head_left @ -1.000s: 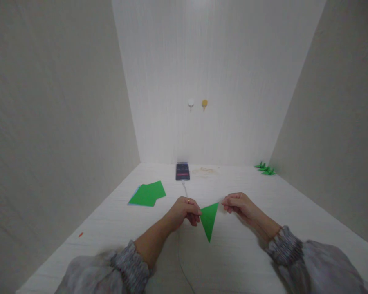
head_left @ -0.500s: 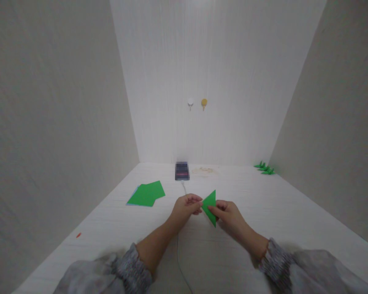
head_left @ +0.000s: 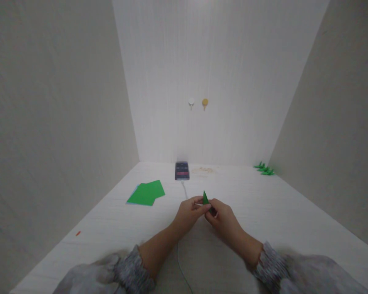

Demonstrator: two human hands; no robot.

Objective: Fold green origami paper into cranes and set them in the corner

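Note:
Between my two hands is a small folded piece of green paper (head_left: 205, 198), its pointed tip sticking up above the fingers. My left hand (head_left: 191, 212) pinches it from the left, thumb across its near side. From the other side my right hand (head_left: 222, 214) closes on it, with fingertips nearly meeting those of the left. Most of the paper's lower part is hidden by the fingers. Flat green paper sheets (head_left: 147, 193) lie overlapped to the left of my hands, with a bluish edge showing beneath.
A phone (head_left: 182, 170) stands near the back wall, with a white cable (head_left: 180, 261) running toward me under my left arm. Several folded green paper pieces (head_left: 265, 169) sit in the back right corner. A small red scrap (head_left: 78, 233) lies at left. Two hooks (head_left: 205, 102) are on the wall.
The green paper, a flat triangle facing me before, is now turned or folded narrower. My hands have come together around it, the right one moving left.

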